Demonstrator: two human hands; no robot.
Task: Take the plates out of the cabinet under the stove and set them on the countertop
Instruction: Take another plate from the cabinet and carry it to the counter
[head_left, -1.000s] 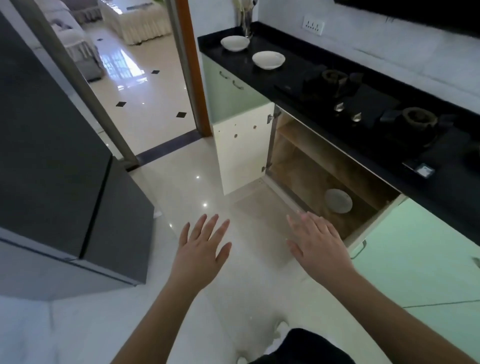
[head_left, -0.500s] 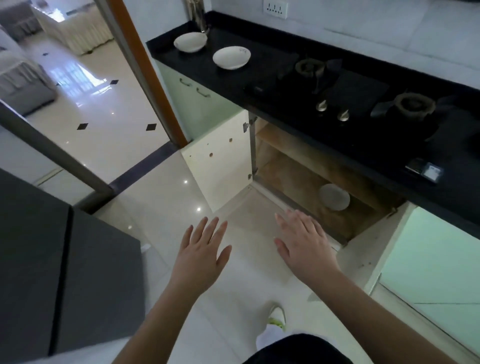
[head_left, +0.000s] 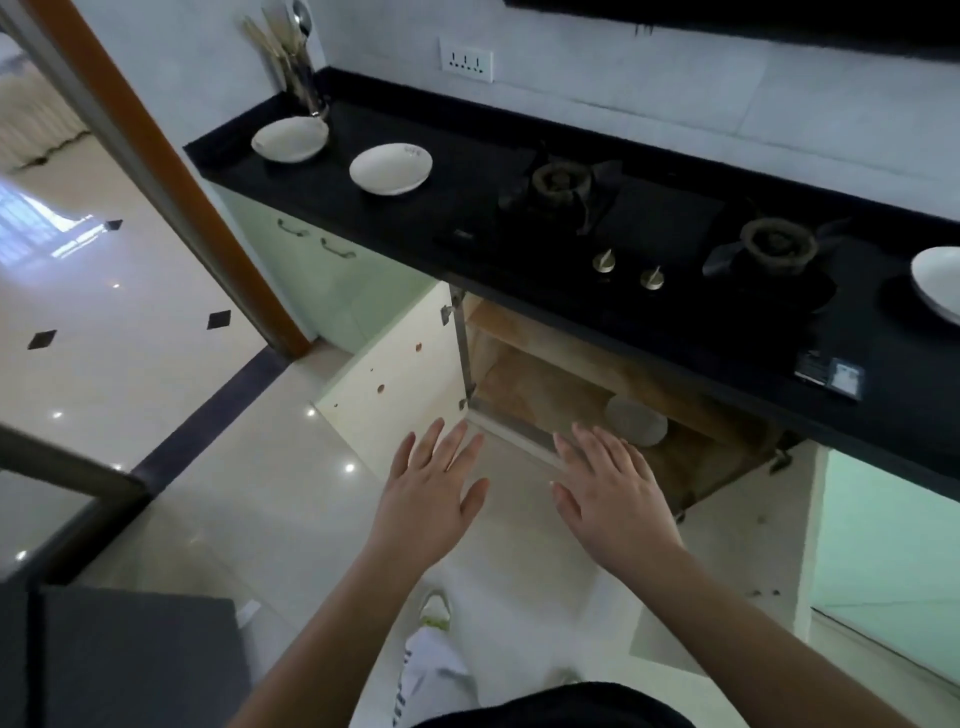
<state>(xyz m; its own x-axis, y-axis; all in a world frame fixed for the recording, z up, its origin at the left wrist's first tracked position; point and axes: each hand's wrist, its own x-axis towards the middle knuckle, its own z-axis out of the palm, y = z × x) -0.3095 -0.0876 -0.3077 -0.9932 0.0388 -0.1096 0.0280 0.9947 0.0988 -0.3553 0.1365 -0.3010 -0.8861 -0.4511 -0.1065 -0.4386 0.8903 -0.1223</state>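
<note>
One pale plate (head_left: 636, 421) lies on the wooden floor of the open cabinet (head_left: 540, 389) under the stove (head_left: 623, 228). Three white plates rest on the black countertop (head_left: 332, 187): one at the far left (head_left: 290, 139), one beside it (head_left: 390, 169), and one cut off by the right edge (head_left: 940, 283). My left hand (head_left: 428, 493) and my right hand (head_left: 610, 488) hover over the floor in front of the cabinet, fingers spread, holding nothing. The fingertips of my right hand are just short of the plate in the cabinet.
The cabinet's cream left door (head_left: 400, 384) stands swung open; a green door (head_left: 888, 561) is open on the right. A utensil holder (head_left: 306, 88) stands at the counter's far left corner. A dark appliance (head_left: 124, 660) is at lower left, a doorway (head_left: 93, 291) beyond.
The view has swung right and closer to the stove and open cabinet, bringing the right-hand plate into sight. Both hands stay spread and have come nearer the cabinet opening.
</note>
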